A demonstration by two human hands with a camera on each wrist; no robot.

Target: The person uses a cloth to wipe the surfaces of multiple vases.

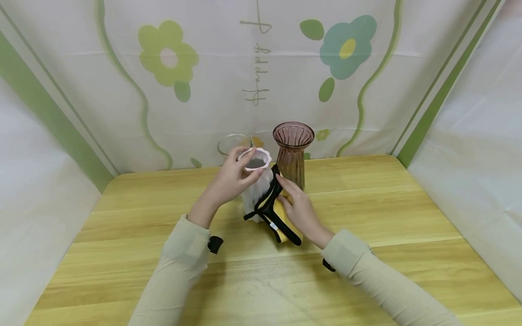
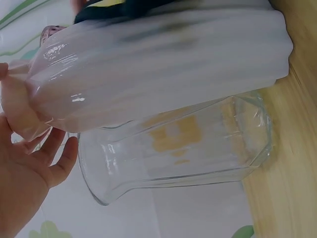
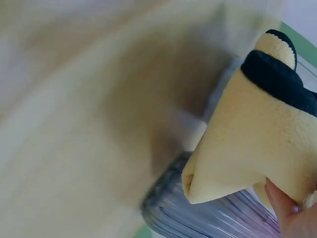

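My left hand (image 1: 233,180) holds a white fluted vase (image 1: 251,194) by its scalloped rim, fingers and thumb on opposite sides of the mouth. In the left wrist view, the glossy white vase (image 2: 148,74) has its base close to the tabletop. On the vase's right side, my right hand (image 1: 302,210) pinches a yellow cloth (image 1: 281,213) with black edging and a small white tag. The cloth lies against the vase wall and partly hides it. In the right wrist view, the folded cloth (image 3: 247,134) looks soft and plush, with fingers at its lower corner.
A purple-pink ribbed glass vase (image 1: 291,156) stands just behind my right hand. Behind the white vase is a clear glass vase (image 2: 173,153), mostly hidden in the head view. The wooden table (image 1: 163,271) meets a flower-printed fabric backdrop (image 1: 228,68) at the back.
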